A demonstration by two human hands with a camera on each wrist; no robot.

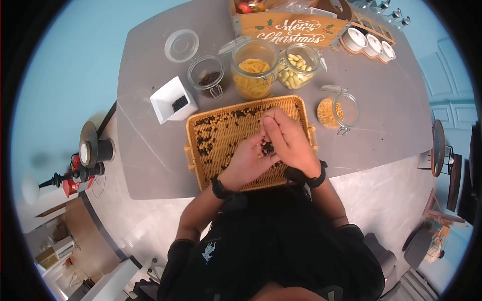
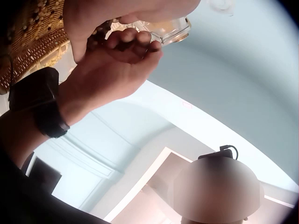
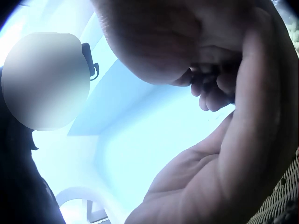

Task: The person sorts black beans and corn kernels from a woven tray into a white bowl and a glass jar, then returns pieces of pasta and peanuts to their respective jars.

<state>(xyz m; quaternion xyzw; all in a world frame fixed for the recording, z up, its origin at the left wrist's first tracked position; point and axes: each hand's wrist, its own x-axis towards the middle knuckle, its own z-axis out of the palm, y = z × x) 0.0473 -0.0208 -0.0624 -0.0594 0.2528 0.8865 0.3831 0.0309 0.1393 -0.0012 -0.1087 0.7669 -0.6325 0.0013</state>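
Observation:
Both hands meet over the right part of a wicker tray (image 1: 246,186) scattered with black beans (image 1: 205,145) and yellow kernels. My left hand (image 1: 246,163) reaches in from the left, its thumb extended and its fingertips close to the other hand. Curled fingers of my right hand (image 2: 114,67) turn up toward the palm in the left wrist view, with dark beans (image 2: 100,33) at the gap between the hands. From above, the back of the right hand (image 1: 293,145) hides most of the grip. I cannot tell how many beans it holds.
A white square dish (image 1: 163,103) with black beans stands left of the tray. Behind are open glass jars of dark beans (image 1: 207,78), pasta (image 1: 253,80) and pale nuts (image 1: 296,70). A kernel jar (image 1: 331,113) stands at right, a Christmas crate (image 1: 291,29) farther back.

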